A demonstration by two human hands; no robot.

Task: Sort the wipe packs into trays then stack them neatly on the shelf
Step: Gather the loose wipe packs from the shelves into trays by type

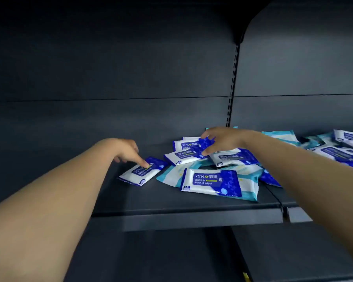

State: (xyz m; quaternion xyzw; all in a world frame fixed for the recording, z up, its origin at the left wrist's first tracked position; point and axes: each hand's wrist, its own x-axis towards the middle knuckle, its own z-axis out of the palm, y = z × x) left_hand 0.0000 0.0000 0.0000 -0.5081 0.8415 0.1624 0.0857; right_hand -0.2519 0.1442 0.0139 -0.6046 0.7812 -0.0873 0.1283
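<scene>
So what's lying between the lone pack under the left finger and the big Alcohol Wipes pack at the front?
In the head view, a pale teal pack lies between the lone pack and the front pack, partly tucked under the latter.

The scene is lying in dim, cool light, the dark shelf [192, 202] and back panel swallowing most of it. Light is falling from above and in front, brightening the forearms and the white faces of the wipe packs [212, 180]. Soft shadows are pooling under the packs. The wide lens is bending the upright and shelf edges toward the borders, and the whole picture is looking slightly soft.
</scene>
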